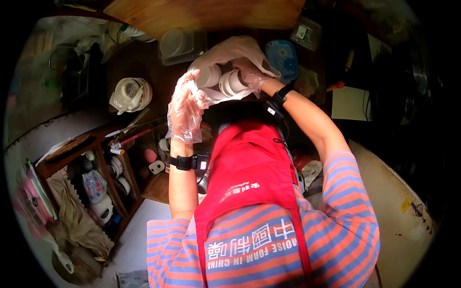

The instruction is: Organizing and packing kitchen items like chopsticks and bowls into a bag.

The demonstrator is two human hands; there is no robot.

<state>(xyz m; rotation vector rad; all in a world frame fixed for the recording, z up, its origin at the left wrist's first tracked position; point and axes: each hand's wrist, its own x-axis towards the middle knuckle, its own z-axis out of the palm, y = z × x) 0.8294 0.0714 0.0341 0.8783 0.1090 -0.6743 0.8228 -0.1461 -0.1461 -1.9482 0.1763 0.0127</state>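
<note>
Before my chest is a translucent white plastic bag [234, 45], its mouth facing me. White stacked containers, perhaps disposable cups or bowls, lie inside it: one stack [208, 76] on the left and another stack [230, 83] tilted beside it. My left hand [188, 102], in a clear disposable plastic glove, pinches the left edge of the bag's mouth. My right hand [252, 75], also gloved, reaches into the bag from the right. Its fingers curl over the right-hand stack, and the fingertips are partly hidden.
Behind the bag sit clear plastic containers [182, 46] and a blue patterned lid [282, 59]. A roll wrapped in plastic [131, 94] lies left on the dark counter. A wooden shelf unit [104, 172] holding bottles and bags stands lower left. A pale panel [389, 194] is at right.
</note>
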